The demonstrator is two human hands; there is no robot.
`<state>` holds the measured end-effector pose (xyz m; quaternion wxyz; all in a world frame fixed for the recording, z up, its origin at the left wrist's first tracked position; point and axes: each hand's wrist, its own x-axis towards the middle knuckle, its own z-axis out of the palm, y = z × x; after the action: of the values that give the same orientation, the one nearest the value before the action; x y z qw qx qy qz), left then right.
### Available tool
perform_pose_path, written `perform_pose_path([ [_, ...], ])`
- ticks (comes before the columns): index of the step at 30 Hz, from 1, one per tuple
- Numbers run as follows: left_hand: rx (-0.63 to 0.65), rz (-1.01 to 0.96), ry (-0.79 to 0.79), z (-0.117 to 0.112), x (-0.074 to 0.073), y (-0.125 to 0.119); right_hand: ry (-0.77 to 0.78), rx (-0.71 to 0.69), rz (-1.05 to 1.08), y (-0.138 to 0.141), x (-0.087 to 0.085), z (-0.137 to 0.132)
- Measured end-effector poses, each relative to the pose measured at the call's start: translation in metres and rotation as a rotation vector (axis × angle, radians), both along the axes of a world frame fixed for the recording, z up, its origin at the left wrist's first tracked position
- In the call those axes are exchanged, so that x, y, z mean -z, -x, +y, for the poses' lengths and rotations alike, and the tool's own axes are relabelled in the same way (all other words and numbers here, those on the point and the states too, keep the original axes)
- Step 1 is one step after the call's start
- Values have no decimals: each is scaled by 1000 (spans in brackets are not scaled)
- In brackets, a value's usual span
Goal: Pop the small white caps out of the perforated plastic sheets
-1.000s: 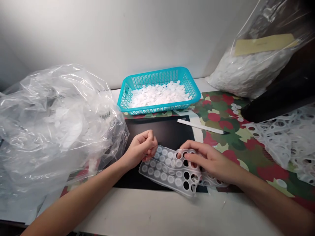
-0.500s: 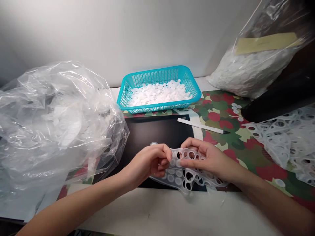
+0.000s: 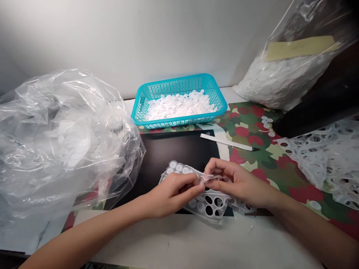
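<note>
A translucent, flexible sheet of round white discs lies over a black board. Discs fill its left part, while open holes show toward its right. My right hand is closed on the sheet's upper edge, thumb against fingers, folding it up a little. Close beside those fingertips, my left hand pinches the same edge between thumb and forefinger. Whether a loose disc sits in that pinch is hidden. The left hand covers part of the sheet's middle.
Behind stands a turquoise basket of loose white discs. A white stick lies before it. A large clear plastic bag bulges at left. At right are a disc-filled bag, several stray discs and punched-out sheets.
My left hand has shifted right toward the right fingertips and its pinch has closed there. The sheet has turned a little, showing more discs at its upper left.
</note>
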<state>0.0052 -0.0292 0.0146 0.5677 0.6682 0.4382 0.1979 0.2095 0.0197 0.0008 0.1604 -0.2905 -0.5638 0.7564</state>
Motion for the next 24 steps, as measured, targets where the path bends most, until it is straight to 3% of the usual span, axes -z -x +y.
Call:
perform_pose_path([
  [4, -58, -92, 150, 3, 0, 2, -52, -65, -46, -3, -2, -2],
  [9, -406, -503, 530, 9, 8, 8, -109, -79, -64, -6, -5, 3],
  [13, -610, -884, 692, 19, 7, 14, -88, -108, -82, -9, -5, 7],
  [17, -685, -996, 669, 22, 2, 14, -80, -114, -90, -9, -9, 8],
  [24, -592, -890, 556, 20, 4, 14, -172, -140, -339, -10, -14, 2],
])
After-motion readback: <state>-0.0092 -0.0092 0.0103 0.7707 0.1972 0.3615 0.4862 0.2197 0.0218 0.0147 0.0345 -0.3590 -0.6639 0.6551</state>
